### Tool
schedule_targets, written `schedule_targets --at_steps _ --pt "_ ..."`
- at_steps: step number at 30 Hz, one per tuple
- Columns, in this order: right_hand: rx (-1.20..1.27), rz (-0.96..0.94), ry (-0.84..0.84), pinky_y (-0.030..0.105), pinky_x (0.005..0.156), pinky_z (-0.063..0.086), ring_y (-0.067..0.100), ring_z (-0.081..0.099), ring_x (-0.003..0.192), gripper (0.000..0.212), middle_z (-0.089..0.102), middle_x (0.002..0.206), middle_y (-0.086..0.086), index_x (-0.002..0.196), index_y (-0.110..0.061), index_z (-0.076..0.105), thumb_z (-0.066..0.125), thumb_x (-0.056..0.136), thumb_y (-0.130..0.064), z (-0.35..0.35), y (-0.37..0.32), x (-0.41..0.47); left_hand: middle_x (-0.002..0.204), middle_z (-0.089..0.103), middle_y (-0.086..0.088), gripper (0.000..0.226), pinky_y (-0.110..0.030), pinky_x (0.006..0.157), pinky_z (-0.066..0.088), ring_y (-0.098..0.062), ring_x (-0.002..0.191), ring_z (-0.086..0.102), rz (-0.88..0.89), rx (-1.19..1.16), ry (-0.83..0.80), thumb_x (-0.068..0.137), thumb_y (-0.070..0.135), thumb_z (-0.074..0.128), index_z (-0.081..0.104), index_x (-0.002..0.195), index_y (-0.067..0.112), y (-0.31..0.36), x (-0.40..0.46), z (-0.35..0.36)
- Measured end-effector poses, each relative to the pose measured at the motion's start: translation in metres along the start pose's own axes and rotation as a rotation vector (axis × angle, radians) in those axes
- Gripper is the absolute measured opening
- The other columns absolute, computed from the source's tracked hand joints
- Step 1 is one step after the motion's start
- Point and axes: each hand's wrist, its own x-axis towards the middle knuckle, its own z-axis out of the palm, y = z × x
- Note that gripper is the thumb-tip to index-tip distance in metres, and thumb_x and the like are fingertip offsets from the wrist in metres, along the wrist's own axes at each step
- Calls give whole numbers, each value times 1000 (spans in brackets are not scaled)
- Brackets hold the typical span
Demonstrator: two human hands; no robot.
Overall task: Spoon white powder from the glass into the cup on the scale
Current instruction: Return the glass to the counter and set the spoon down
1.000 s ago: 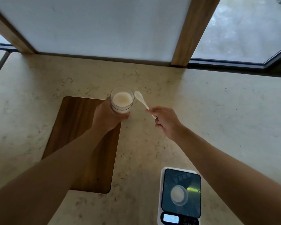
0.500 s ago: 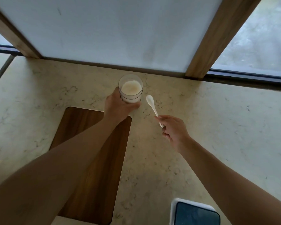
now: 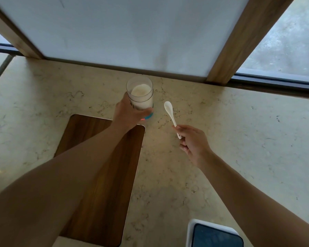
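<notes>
Left hand [image 3: 130, 114] fingers wrapped around glass [image 3: 140, 94], right hand [image 3: 193, 143] fingers seemingly pinching spoon [image 3: 170, 114]

A: Entry on the person's body. What is recorded for the left arm?

B: The forearm is seen bare along its whole visible length; no sleeve, watch or band is noted. The left hand [image 3: 128, 113] is ungloved.

A: And the right side?

B: The same is logged. The right hand [image 3: 193, 145] is bare, no ring is made out on the fingers [image 3: 183, 147], and the forearm is uncovered up to the frame edge.

A: Markings?

B: None are made out.
</notes>
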Motion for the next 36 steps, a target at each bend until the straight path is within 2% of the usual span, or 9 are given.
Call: schedule_targets --at_steps 3,7,13,16,21,23,26,32,36 --pt "9 -8 -3 24 44 33 10 37 49 12 52 67 0 93 -12 80 70 88 -11 -3 -1 -7 130 51 10 100 -34 97 50 -12 116 51 -23 -29 -24 64 48 85 30 144 24 0 -4 -1" --pt "-5 -36 -16 24 50 37 8 42 52 13 57 72 3 98 -10 79 71 88 -13 -10 0 -20 148 41 -2 106 -48 108 42 -24 134 43 -68 -4 -41 69 46 84 20 150 21 2 -17 -3" --pt "-92 -107 -17 24 52 40 9 46 55 13 63 71 3 97 -11 80 73 87 -16 -28 4 -49 155 29 -7 99 -38 107 33 -27 139 34 -102 99 -10 79 45 77 16 153 20 10 -60 -8" --pt "-113 -136 -18 23 52 40 8 46 53 11 63 67 0 93 -12 81 75 86 -18 -39 8 -74 160 21 -6 97 -42 110 30 -27 143 28 -62 183 -47 82 51 72 12 153 24 17 -90 -9" --pt "-197 -160 22 22 47 38 11 43 49 13 60 59 -1 90 -8 80 78 83 -19 -58 18 -116 162 17 -2 96 -41 111 28 -24 146 22 -35 251 -99 81 59 67 10 153 27 33 -142 -11" --pt "-238 -165 34 23 51 41 12 45 51 15 62 58 -3 90 -11 81 79 83 -24 -68 25 -137 161 20 -1 97 -35 108 26 -22 145 23 -14 248 -118 81 60 66 11 153 26 39 -164 -10" --pt "-276 -175 77 26 58 46 13 50 55 15 68 63 -3 88 -16 81 80 81 -29 -82 42 -166 160 21 -2 96 -30 105 22 -21 145 23 25 234 -158 81 59 67 13 153 25 42 -200 -8" --pt "-276 -180 142 28 56 49 15 55 58 8 75 74 4 79 -23 79 81 80 -31 -115 75 -213 160 21 -3 95 -37 114 21 -21 146 20 102 257 -275 80 63 63 14 152 25 38 -264 -8" --pt "-282 -181 218 30 68 53 12 68 78 9 77 85 -4 82 -25 77 81 79 -32 -142 96 -237 159 23 -4 95 -37 112 25 -23 144 26 81 269 -343 80 65 63 15 152 24 34 -305 0"
